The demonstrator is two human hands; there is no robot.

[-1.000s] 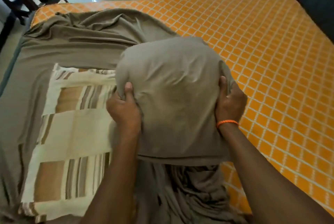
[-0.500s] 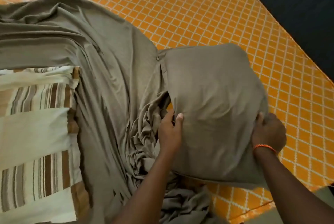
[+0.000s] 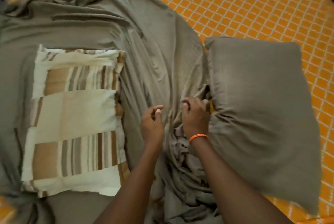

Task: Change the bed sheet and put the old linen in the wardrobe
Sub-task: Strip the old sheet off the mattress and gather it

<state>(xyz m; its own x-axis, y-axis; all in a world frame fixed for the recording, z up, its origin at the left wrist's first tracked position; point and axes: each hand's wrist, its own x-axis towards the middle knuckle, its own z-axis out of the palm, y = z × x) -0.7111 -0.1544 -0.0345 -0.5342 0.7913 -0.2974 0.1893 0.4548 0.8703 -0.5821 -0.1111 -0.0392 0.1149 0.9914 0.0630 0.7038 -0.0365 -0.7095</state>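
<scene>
Two hands: both of mine are low over the bunched middle of the grey-brown sheet (image 3: pixel 148 46), close together but not touching.
Left hand (image 3: pixel 152 126): fingers loosely curled, thumb and forefinger tips nearly meeting, nothing between them that I can see.
Right hand (image 3: pixel 196 117): fingers curled down into a fold of the sheet right at the near-left edge of the grey pillow (image 3: pixel 260 111); whether I really grip the cloth, I cannot tell.
Wristband (image 3: pixel 198 137): orange, on my right wrist.
Sheet edges: its curved far edge lies across the orange mattress (image 3: pixel 253 5); the near part is rumpled under my forearms.
Striped pillow (image 3: pixel 75 120): flat on the sheet, left of my hands.
Open room: bare mattress beyond and to the right of the grey pillow.
</scene>
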